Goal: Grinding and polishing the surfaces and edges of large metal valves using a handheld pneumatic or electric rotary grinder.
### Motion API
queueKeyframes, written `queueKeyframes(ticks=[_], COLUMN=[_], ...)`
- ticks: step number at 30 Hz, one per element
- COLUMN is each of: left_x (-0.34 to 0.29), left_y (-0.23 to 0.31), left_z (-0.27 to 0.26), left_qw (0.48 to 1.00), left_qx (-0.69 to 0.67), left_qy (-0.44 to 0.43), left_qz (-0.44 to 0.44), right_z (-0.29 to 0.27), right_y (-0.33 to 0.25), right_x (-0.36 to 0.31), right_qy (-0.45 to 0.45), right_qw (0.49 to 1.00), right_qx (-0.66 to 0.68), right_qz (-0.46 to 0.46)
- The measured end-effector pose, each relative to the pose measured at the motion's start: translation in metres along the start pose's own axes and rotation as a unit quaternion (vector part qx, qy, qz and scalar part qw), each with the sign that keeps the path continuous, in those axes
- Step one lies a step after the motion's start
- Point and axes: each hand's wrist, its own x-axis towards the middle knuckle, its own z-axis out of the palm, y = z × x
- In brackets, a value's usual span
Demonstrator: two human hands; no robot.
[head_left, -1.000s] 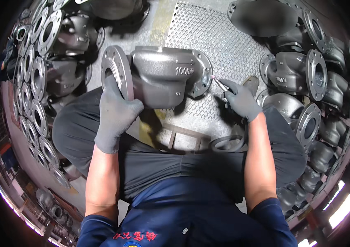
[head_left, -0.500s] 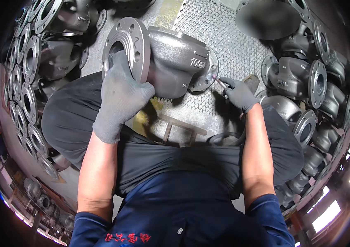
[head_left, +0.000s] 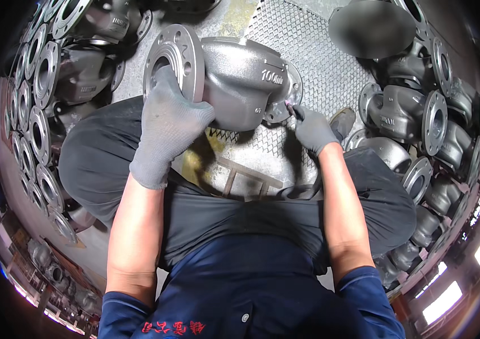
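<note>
A grey cast-metal valve body point(head_left: 234, 93) with a round flange at each end is in front of me, over the mesh plate. My left hand point(head_left: 171, 127), in a grey glove, grips its left flange point(head_left: 193, 68). The fingers reach into the bore and the thumb lies along the flange's outer side. My right hand point(head_left: 313, 130), gloved alike, is closed round a slim stick-shaped tool point(head_left: 288, 104) with a pinkish tip. That tip is at the edge of the right flange point(head_left: 295, 90); whether it touches, I cannot make out. The glove hides most of the tool.
Stacked valve bodies point(head_left: 76, 70) line my left side, and more valve bodies point(head_left: 401, 113) are piled on the right. Under the work lies a diamond-mesh metal plate point(head_left: 330, 51). A small metal frame point(head_left: 251, 174) stands between my legs. My shoe point(head_left: 342, 123) rests beside the right pile.
My right hand has shifted left and slightly down with the tool, from the face of the right flange towards its lower edge. My left hand keeps its grip on the valve body.
</note>
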Motion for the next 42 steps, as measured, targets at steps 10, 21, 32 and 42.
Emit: queueKeyframes(ticks=[10,21,32,42], left_x=[0.002,0.018,0.021,0.019], left_y=[0.0,0.026,0.031,0.04], left_z=[0.003,0.004,0.003,0.011], left_qw=[0.998,0.953,0.89,0.905], left_qx=[-0.018,-0.268,-0.427,-0.389], left_qy=[0.029,0.001,0.016,0.033], left_qz=[-0.043,-0.14,-0.162,-0.17], right_z=[0.002,0.029,0.073,0.078], right_y=[-0.009,-0.011,-0.026,-0.039], right_x=[0.013,0.022,0.064,0.075], right_qy=[0.068,0.078,0.177,0.197], right_qw=[0.996,0.994,0.971,0.952], right_qx=[0.043,0.062,0.158,0.227], right_qz=[0.023,0.046,0.024,0.052])
